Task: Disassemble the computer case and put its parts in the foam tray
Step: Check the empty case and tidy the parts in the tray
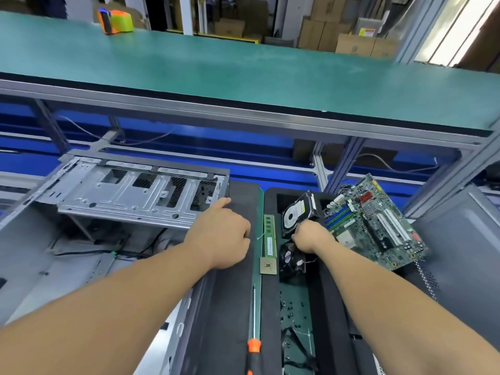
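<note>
Over the foam tray (272, 201), right hand (311, 236) pinched the hard drive (297, 212), tilted on edge; left hand (221, 234) rested half-curled, forefinger out, beside the computer case (130, 193).

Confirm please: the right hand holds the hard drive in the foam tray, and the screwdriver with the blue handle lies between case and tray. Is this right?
Not quite: the head view shows the screwdriver has an orange and black handle, not blue. The rest stands: the right hand holds the hard drive in the foam tray, beside the computer case.

Setting: electronics workshop or factory line. Evidence: long green-matted shelf (243, 69) on an aluminium frame (319, 163); stacked cardboard boxes (324, 31) behind; opened computer case (130, 190), circuit board (378, 220), screwdriver (253, 345) on the desk.
</note>
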